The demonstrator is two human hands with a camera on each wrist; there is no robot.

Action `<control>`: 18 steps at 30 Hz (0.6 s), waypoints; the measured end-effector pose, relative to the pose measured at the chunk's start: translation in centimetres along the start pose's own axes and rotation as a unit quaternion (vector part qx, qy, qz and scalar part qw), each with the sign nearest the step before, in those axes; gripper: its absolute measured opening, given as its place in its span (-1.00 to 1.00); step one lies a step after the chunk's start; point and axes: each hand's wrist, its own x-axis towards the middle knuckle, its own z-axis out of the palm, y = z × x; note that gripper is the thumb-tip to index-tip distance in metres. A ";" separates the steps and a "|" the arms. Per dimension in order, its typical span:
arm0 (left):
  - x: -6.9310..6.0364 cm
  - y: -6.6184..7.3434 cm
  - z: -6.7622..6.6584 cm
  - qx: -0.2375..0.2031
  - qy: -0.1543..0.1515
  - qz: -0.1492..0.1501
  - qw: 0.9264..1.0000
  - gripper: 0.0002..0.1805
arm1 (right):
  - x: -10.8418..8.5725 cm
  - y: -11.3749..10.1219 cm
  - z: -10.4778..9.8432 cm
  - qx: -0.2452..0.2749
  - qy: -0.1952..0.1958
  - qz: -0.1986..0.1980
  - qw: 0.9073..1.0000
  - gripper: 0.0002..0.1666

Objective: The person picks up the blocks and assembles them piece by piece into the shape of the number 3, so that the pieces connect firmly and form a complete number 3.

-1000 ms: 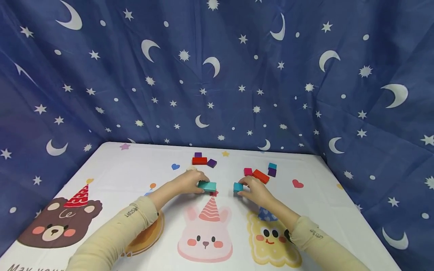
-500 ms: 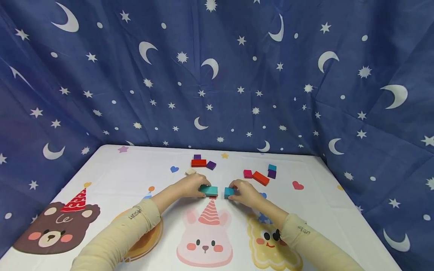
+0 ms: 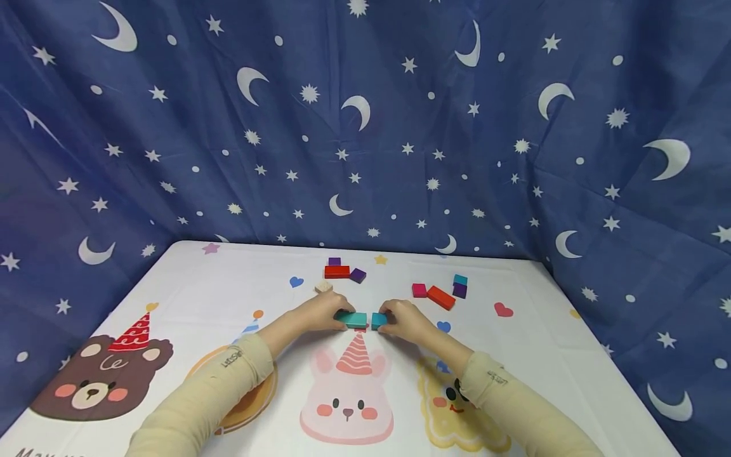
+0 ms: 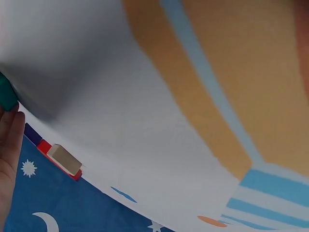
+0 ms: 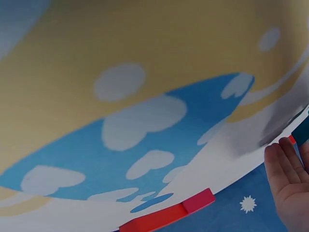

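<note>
Near the middle of the table, my left hand [image 3: 324, 311] pinches a teal oblong block [image 3: 355, 320] by its left end. Facing it, my right hand [image 3: 404, 319] pinches a smaller blue block [image 3: 379, 321] between thumb and fingers. A narrow gap separates the two blocks. Only a corner of the teal block [image 4: 7, 93] shows in the left wrist view, by the fingertips. In the right wrist view a dark teal-blue block [image 5: 302, 130] is at the edge, partly cut off beside the hand.
Behind the left hand lie a beige block [image 3: 323, 287], a red block [image 3: 337, 272] and two purple blocks [image 3: 358, 275]. Farther right are a pink block [image 3: 419, 290], an orange-red block [image 3: 441, 298], a blue block [image 3: 460, 279] and a purple one [image 3: 459, 291]. A starry curtain [image 3: 365, 127] hangs behind.
My right hand has moved left with the blue block, bringing it close to the teal block. My left hand has shifted only slightly to the right.
</note>
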 end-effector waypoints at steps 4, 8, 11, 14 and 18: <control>-0.1 -0.2 0.1 -0.014 0.002 -0.002 1.000 -0.61 | 0.2 -0.2 0.0 -0.004 -0.006 -0.005 1.000 -0.68; -0.2 -0.1 0.3 -0.032 0.007 -0.016 0.999 -0.59 | 0.1 -0.4 0.2 -0.006 -0.009 -0.008 1.000 -0.69; -0.2 0.0 0.3 -0.039 0.016 -0.027 0.999 -0.59 | 0.1 -0.6 0.3 -0.009 -0.006 0.000 1.000 -0.70; -0.1 0.0 0.2 -0.041 0.021 -0.033 0.998 -0.59 | 0.4 -0.7 0.3 -0.016 -0.004 0.009 1.000 -0.69; 0.0 0.0 0.0 -0.046 0.021 -0.040 0.998 -0.60 | 0.7 -0.8 0.3 -0.021 -0.007 0.016 1.000 -0.67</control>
